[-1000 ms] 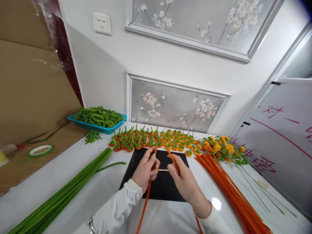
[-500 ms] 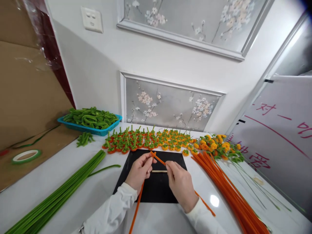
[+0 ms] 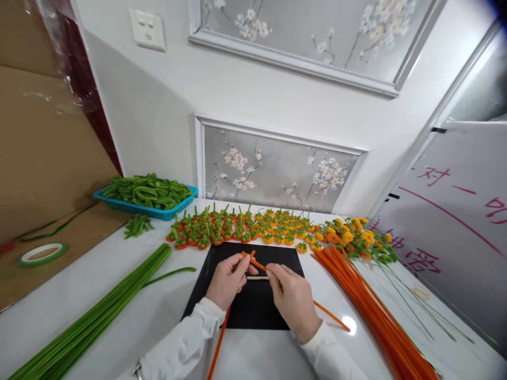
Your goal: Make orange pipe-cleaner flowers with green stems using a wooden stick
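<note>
Head view: our left hand (image 3: 227,279) pinches orange pipe cleaner (image 3: 253,260) against thin wooden stick (image 3: 257,277), over black mat (image 3: 214,298). Our right hand (image 3: 292,298) pinches stick's other end, cleaner trailing under wrist. Risk, we judge: loose pinch lets the wrap spring open; long tail could sweep into orange stem bundle (image 3: 376,316).

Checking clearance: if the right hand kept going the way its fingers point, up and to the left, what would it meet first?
Likely the left hand: the right hand points at it along the thin stick, orange pipe cleaner between; depth unclear.
</note>
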`<action>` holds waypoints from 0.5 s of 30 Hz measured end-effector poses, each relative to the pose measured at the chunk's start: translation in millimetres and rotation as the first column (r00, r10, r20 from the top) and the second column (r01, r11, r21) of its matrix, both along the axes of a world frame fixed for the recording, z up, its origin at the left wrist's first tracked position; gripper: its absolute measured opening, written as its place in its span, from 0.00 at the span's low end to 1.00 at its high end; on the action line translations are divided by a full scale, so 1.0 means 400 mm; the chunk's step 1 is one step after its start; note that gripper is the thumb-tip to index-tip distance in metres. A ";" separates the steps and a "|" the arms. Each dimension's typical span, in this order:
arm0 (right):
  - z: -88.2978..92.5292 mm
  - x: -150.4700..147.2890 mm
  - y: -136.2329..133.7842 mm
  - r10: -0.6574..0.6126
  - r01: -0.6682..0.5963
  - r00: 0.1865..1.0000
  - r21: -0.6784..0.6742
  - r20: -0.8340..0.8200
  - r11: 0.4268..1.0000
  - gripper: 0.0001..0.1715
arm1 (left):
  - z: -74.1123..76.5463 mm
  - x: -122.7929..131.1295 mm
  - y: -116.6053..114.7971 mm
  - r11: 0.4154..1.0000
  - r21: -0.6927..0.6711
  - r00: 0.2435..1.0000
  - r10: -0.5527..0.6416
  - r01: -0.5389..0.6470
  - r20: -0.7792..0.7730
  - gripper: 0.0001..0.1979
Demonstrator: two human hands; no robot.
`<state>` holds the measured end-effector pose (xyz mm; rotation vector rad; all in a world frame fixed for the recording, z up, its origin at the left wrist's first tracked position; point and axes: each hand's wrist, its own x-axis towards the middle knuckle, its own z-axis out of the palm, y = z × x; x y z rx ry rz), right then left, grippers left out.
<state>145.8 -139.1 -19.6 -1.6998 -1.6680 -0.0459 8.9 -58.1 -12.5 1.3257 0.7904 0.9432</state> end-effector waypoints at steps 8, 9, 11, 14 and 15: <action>0.008 -0.007 0.088 0.191 -0.204 0.809 0.039 -0.556 0.978 0.12 | 0.000 0.024 0.016 0.998 -0.031 0.998 -0.050 0.051 0.023 0.18; 0.003 -0.007 0.099 0.198 -0.200 0.784 0.062 -0.589 0.978 0.11 | 0.001 0.027 0.020 0.997 -0.055 0.998 -0.051 0.053 0.034 0.18; -0.007 -0.007 0.116 0.203 -0.179 0.753 0.102 -0.626 0.979 0.10 | 0.004 0.031 0.026 0.994 -0.095 0.998 -0.057 0.060 0.036 0.19; -0.020 -0.008 0.123 0.202 -0.157 0.744 0.127 -0.637 0.979 0.10 | 0.004 0.029 0.031 0.989 -0.126 0.997 -0.077 0.079 0.022 0.19; -0.023 -0.009 0.120 0.201 -0.154 0.743 0.129 -0.638 0.980 0.10 | 0.004 0.028 0.031 0.986 -0.145 0.997 -0.080 0.082 0.018 0.19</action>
